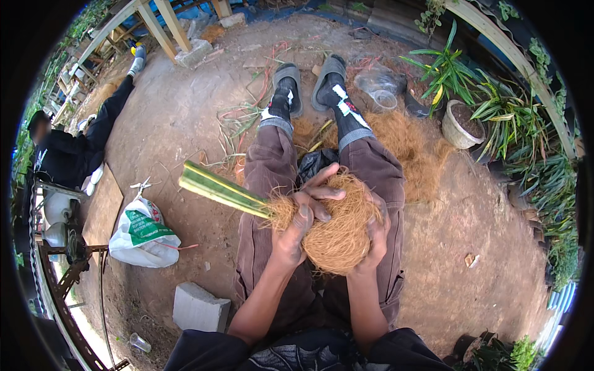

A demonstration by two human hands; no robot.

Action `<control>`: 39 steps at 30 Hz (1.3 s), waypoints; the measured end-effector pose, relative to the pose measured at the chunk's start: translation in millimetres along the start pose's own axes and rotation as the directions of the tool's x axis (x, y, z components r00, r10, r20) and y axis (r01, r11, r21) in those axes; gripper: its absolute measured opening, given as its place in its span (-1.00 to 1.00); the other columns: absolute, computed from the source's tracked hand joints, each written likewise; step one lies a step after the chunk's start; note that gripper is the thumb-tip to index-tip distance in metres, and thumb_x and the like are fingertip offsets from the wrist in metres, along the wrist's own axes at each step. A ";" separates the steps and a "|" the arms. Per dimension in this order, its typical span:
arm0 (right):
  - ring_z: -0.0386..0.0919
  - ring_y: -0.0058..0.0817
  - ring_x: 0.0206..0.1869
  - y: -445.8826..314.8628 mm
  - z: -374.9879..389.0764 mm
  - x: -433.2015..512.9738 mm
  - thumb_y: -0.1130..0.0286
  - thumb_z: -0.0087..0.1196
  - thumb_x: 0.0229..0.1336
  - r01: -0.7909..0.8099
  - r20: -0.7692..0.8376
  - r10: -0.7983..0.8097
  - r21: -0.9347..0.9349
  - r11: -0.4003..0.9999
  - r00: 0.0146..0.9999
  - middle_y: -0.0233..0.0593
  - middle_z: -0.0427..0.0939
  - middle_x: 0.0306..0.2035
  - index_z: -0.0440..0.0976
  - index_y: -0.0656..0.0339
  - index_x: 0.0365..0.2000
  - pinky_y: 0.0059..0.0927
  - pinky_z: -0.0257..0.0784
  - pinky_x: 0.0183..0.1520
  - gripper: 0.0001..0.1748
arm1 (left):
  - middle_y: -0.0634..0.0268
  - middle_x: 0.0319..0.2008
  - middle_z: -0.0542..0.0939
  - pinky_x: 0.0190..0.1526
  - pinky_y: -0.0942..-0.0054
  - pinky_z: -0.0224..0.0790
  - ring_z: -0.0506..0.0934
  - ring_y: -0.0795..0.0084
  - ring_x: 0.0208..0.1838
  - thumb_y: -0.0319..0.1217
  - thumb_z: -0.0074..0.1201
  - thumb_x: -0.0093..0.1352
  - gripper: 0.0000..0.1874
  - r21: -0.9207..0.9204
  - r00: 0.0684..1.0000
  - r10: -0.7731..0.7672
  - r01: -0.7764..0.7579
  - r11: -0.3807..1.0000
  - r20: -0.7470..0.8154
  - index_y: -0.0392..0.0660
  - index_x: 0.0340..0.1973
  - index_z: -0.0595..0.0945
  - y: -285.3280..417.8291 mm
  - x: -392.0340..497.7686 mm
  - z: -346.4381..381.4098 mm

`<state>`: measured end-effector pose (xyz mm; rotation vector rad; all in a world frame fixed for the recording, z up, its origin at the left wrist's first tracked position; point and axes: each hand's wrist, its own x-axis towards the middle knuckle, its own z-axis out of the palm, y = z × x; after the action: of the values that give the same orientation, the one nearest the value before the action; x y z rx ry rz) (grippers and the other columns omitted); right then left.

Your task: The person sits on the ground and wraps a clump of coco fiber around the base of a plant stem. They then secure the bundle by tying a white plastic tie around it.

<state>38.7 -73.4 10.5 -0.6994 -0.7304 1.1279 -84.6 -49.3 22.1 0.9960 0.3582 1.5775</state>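
Note:
Above my lap is a round ball of brown coconut fibre (341,232), held between both hands. A stiff green leaf with yellow stripes (222,189), like a snake plant's, sticks out to the left from a narrower fibre neck (281,211). My left hand (297,227) wraps the ball's left side beside that neck, its fingers lying over the top. Around the ball's right side curls my right hand (378,234), with some fingers hidden behind the fibre. Black plastic (318,163) shows between my legs, just beyond the ball.
Loose coconut fibre (413,153) lies beside my right leg. Leftward are a printed white sack (144,236), pruning shears (141,186) and a concrete block (200,307). A potted plant (461,125) stands at right. Another person (69,153) sits at far left. Pink string (267,79) trails near my feet.

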 end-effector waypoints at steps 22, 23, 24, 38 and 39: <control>0.43 0.03 0.27 -0.3 10.4 0.0 -0.11 0.22 0.05 0.233 0.097 -0.216 -0.231 0.945 0.972 0.24 0.48 0.12 0.50 0.43 0.07 0.08 0.29 0.36 -0.19 | -0.09 -0.06 0.66 0.42 -0.09 0.10 0.54 -0.03 0.18 -0.09 -0.05 0.52 -0.60 0.175 0.979 0.159 -0.180 0.968 0.127 -0.21 -0.21 0.61 -0.6 10.1 -12.5; 0.43 0.06 0.28 -0.5 8.7 0.4 -0.13 0.21 0.05 0.264 0.120 -0.241 -0.236 0.935 0.963 0.25 0.48 0.12 0.49 0.42 0.09 0.12 0.28 0.36 -0.17 | -0.10 -0.07 0.66 0.40 -0.06 0.13 0.54 -0.01 0.16 -0.10 -0.06 0.52 -0.60 0.198 0.980 0.148 -0.173 0.965 0.135 -0.22 -0.21 0.61 2.4 9.9 -11.9; 0.43 0.09 0.27 1.1 8.3 -0.1 -0.12 0.22 0.04 0.262 0.128 -0.240 -0.206 0.943 0.962 0.25 0.48 0.11 0.51 0.41 0.06 0.14 0.29 0.35 -0.20 | -0.10 -0.07 0.65 0.38 -0.02 0.16 0.54 0.00 0.15 -0.12 -0.07 0.52 -0.60 0.225 0.978 0.137 -0.170 0.959 0.157 -0.24 -0.21 0.61 6.1 9.7 -11.4; 0.49 -0.10 0.22 -8.2 8.3 -2.1 0.21 0.25 0.04 -0.022 0.035 0.021 0.028 0.999 0.999 0.18 0.50 0.14 0.46 0.50 0.08 -0.11 0.34 0.33 -0.33 | -0.10 -0.02 0.58 0.41 -0.09 0.14 0.42 -0.06 0.31 -0.14 -0.09 0.51 -0.62 0.204 0.998 0.050 -0.054 0.978 0.023 -0.24 -0.23 0.57 4.7 6.7 -7.0; 0.49 -0.10 0.21 -5.7 9.6 1.1 0.21 0.26 0.03 0.140 0.097 -0.131 -0.087 0.986 0.987 0.17 0.51 0.13 0.47 0.50 0.07 -0.10 0.34 0.32 -0.33 | -0.08 -0.04 0.57 0.43 -0.12 0.11 0.38 -0.07 0.34 -0.10 -0.12 0.52 -0.61 0.077 0.998 -0.042 0.039 0.996 0.044 -0.21 -0.23 0.54 5.0 4.1 -7.3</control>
<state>34.3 -72.6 20.8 -0.6698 -0.9004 1.0111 -93.3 -44.8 23.0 1.0748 0.4067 1.5117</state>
